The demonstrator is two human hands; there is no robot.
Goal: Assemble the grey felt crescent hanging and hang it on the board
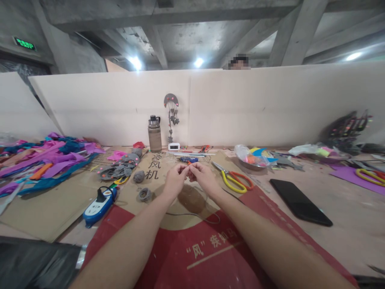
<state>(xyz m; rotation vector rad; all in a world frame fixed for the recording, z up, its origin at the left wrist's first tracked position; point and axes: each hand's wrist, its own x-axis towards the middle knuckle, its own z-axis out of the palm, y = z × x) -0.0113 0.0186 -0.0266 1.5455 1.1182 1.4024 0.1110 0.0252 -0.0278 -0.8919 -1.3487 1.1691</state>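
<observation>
My left hand (175, 178) and my right hand (205, 176) meet above the cardboard sheet, thumbs and forefingers pinched together, tip to tip. A thin grey yarn strand (207, 205) rises to the fingers of my right hand and loops loosely over the cardboard below. Whatever sits between my left fingertips is too small to make out. Left of my hands lie two small balls of grey yarn, one (144, 195) nearer me and one (138, 176) farther off. Just beyond my fingers is a blue tool (188, 160), partly hidden. Yellow-and-orange-handled scissors (233, 180) lie open to the right.
A blue-and-white power strip (100, 206), grey felt pieces (122, 166) and coloured fabric strips (54, 160) lie left. A bottle (155, 134) stands by the white partition (120, 108), near a hanging grey ornament (171, 101). Rightward are a bowl (254, 163) and a black phone (300, 202).
</observation>
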